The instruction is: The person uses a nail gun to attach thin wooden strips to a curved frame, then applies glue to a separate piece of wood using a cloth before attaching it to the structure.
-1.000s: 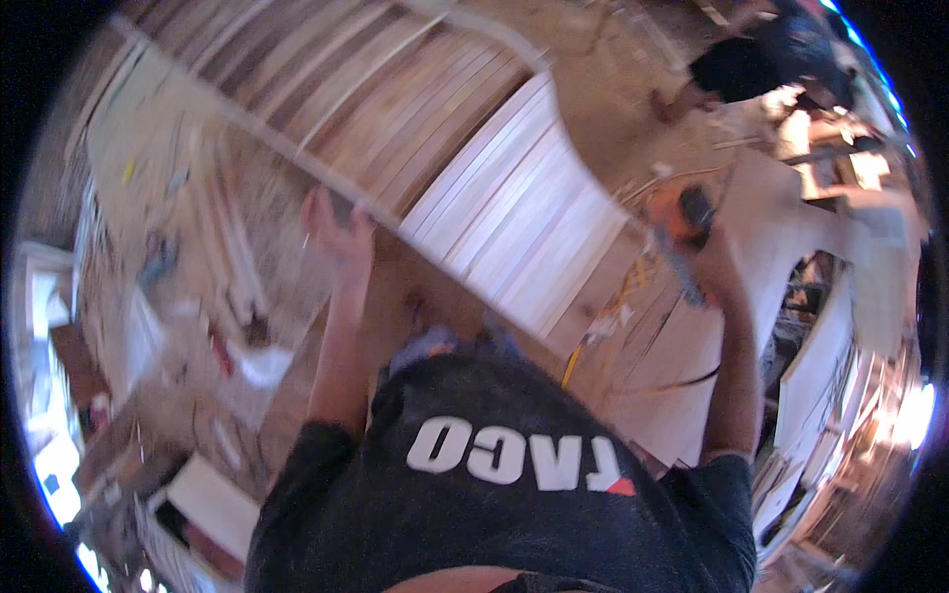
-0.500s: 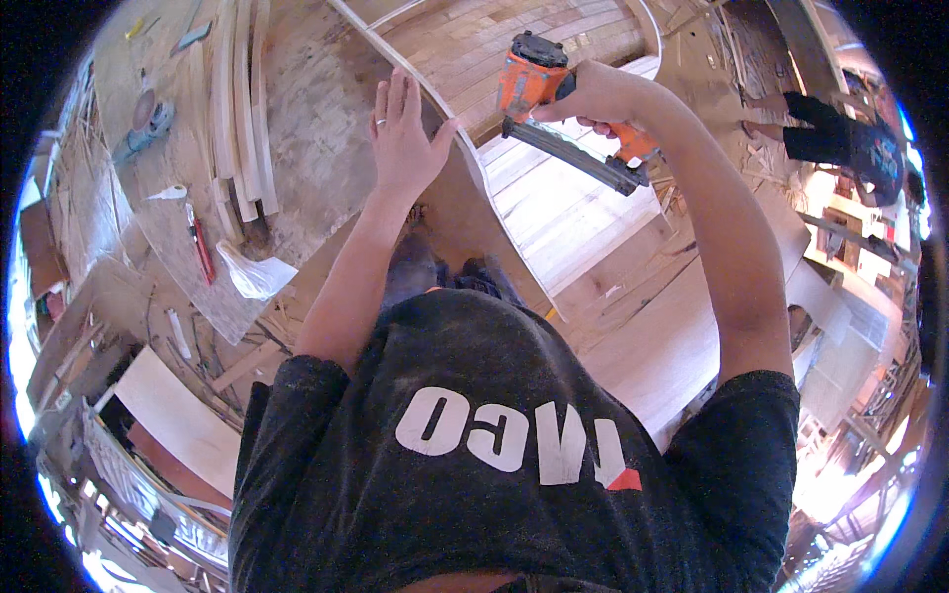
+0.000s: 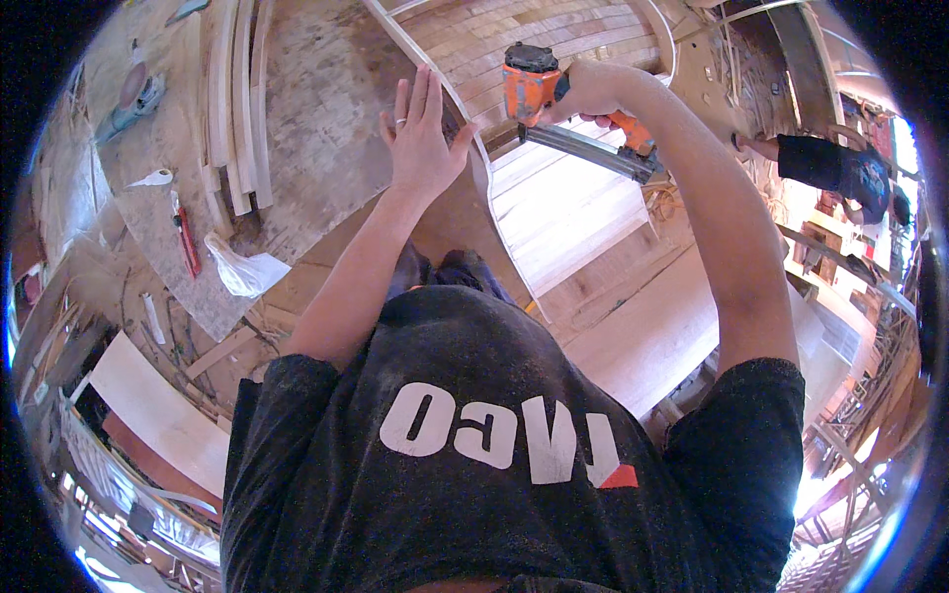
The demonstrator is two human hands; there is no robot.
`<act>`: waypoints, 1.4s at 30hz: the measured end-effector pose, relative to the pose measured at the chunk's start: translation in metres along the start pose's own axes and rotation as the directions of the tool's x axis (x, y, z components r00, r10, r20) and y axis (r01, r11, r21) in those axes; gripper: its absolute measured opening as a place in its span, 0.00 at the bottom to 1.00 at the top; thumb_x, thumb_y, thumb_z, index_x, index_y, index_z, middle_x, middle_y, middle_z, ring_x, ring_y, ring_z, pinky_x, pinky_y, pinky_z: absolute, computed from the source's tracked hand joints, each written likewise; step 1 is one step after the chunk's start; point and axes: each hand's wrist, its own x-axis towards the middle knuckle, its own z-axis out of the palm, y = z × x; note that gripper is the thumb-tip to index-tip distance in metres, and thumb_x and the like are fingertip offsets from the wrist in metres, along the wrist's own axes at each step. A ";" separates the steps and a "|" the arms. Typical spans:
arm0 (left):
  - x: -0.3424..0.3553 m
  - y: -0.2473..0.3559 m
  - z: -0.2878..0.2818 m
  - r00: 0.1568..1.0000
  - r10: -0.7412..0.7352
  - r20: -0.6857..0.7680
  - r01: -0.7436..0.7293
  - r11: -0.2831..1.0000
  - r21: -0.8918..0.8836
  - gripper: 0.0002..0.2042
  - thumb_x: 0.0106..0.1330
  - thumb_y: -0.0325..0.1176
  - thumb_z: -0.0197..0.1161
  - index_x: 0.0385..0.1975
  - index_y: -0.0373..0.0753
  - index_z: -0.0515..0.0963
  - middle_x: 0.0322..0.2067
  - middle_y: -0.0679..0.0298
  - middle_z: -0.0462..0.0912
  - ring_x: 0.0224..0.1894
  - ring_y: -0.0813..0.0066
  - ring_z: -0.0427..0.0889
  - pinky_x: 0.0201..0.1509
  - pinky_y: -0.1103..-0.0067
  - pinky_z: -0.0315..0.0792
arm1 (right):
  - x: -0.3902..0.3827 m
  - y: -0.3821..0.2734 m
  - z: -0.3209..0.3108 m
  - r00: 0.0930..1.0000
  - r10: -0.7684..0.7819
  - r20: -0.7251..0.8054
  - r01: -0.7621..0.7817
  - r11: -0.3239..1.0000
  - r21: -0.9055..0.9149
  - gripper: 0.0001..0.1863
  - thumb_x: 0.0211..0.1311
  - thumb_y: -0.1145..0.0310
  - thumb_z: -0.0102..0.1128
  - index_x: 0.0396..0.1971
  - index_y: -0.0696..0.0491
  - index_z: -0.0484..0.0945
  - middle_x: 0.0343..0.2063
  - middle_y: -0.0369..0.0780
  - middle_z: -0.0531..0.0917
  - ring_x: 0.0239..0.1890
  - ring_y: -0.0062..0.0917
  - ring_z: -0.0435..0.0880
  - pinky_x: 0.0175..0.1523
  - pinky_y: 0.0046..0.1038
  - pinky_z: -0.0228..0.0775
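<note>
My right hand (image 3: pixel 596 94) grips an orange and black nail gun (image 3: pixel 531 91) by its handle, with the long grey magazine (image 3: pixel 583 150) slanting below. The gun is over a wooden panel of light planks (image 3: pixel 563 212), close to its curved pale edge strip (image 3: pixel 486 178). My left hand (image 3: pixel 423 138) lies flat with its fingers stretched out and a ring on one of them. Its fingertips are beside the panel's edge strip, and it holds nothing. Where the gun's nose meets the wood I cannot make out.
Long wood strips (image 3: pixel 237 109) lie on a stained board (image 3: pixel 321 119) at the left. Nearby are a red cutter knife (image 3: pixel 185 237), a crumpled plastic bag (image 3: pixel 242 269) and a blue-grey power tool (image 3: pixel 133 107). Another person (image 3: pixel 840 173) is at the far right.
The view has shifted, so the boards sit a little differently. My left hand appears slightly further right, and the nail gun's magazine lies flatter. The other person has changed posture.
</note>
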 end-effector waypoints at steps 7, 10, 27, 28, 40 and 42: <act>-0.001 0.004 -0.006 0.998 -0.036 0.052 0.034 0.999 0.039 0.45 0.67 0.53 0.65 0.79 0.41 0.51 0.81 0.62 0.47 0.81 0.50 0.46 0.72 0.32 0.44 | 0.004 -0.005 -0.002 1.000 -0.004 0.013 0.004 1.000 0.019 0.22 0.54 0.52 0.76 0.25 0.58 0.82 0.12 0.35 0.75 0.11 0.21 0.73 0.19 0.30 0.66; -0.002 0.004 -0.010 0.997 -0.045 0.056 0.042 0.998 0.043 0.45 0.67 0.51 0.65 0.79 0.41 0.51 0.81 0.62 0.47 0.81 0.50 0.46 0.73 0.33 0.44 | 0.007 -0.008 -0.003 0.999 0.008 0.032 -0.008 1.000 0.019 0.21 0.53 0.54 0.75 0.25 0.58 0.81 0.12 0.36 0.75 0.12 0.22 0.74 0.19 0.30 0.65; 0.003 -0.005 0.003 0.990 0.140 0.003 -0.140 0.990 0.001 0.45 0.67 0.43 0.65 0.79 0.36 0.47 0.81 0.52 0.44 0.81 0.47 0.46 0.79 0.49 0.44 | -0.160 0.153 0.209 0.845 0.431 -0.316 -0.337 0.889 0.311 0.30 0.49 0.38 0.74 0.39 0.51 0.89 0.36 0.47 0.90 0.42 0.42 0.89 0.49 0.40 0.80; 0.006 -0.007 0.002 0.995 0.100 0.022 -0.101 0.995 0.016 0.46 0.67 0.43 0.65 0.80 0.36 0.46 0.81 0.53 0.43 0.82 0.49 0.44 0.80 0.50 0.44 | -0.175 0.159 0.229 0.832 0.504 -0.233 -0.408 0.840 0.358 0.30 0.48 0.39 0.75 0.41 0.50 0.89 0.37 0.46 0.90 0.42 0.43 0.89 0.50 0.40 0.80; -0.040 0.046 -0.018 0.998 -0.014 0.057 0.010 0.997 0.075 0.44 0.63 0.29 0.62 0.80 0.38 0.47 0.80 0.47 0.40 0.82 0.48 0.40 0.82 0.52 0.39 | -0.285 0.205 0.561 0.663 0.740 0.109 -0.244 0.076 0.967 0.23 0.55 0.51 0.73 0.45 0.52 0.86 0.30 0.40 0.88 0.31 0.27 0.87 0.38 0.33 0.79; -0.062 0.050 -0.011 0.999 0.032 0.025 -0.033 0.998 0.060 0.44 0.63 0.29 0.63 0.79 0.38 0.48 0.80 0.45 0.41 0.82 0.46 0.41 0.81 0.51 0.40 | -0.267 0.215 0.614 0.669 0.734 0.118 -0.195 0.020 0.981 0.18 0.59 0.57 0.69 0.43 0.53 0.84 0.26 0.38 0.85 0.27 0.24 0.84 0.31 0.32 0.76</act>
